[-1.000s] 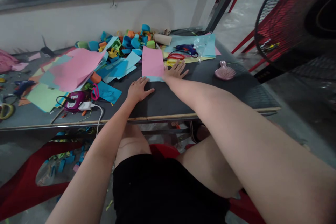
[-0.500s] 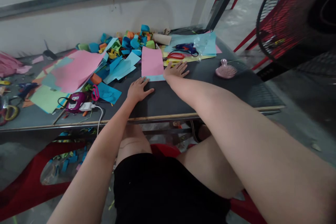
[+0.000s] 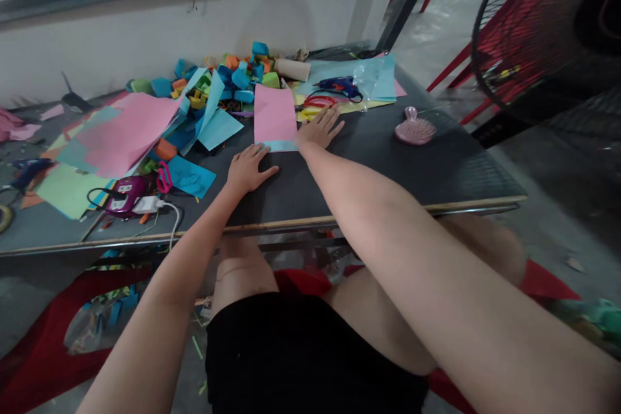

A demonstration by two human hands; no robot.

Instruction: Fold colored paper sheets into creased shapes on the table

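Note:
In front of me on the dark table lies a pink sheet of paper [image 3: 275,111], with a light blue paper strip [image 3: 280,146] along its near edge. My left hand [image 3: 246,167] rests flat with fingers spread, its fingertips at the left end of the blue strip. My right hand [image 3: 320,128] lies open at the right end of the strip, fingers stretched toward a pair of red-handled scissors [image 3: 321,101]. Neither hand grips anything. Behind the scissors is a blue glue gun [image 3: 339,85] on light blue sheets.
Folded coloured paper pieces [image 3: 240,77] are heaped against the wall, beside a cardboard tube [image 3: 292,69]. Loose pink sheets [image 3: 130,132] and a purple power socket [image 3: 127,196] with cords lie left. A pink hairbrush [image 3: 414,129] sits right; a fan [image 3: 528,32] stands beyond the table.
The view has shifted slightly, so the table things appear a little farther left. Both hands stay flat at the blue strip. My right knee shows farther out to the right.

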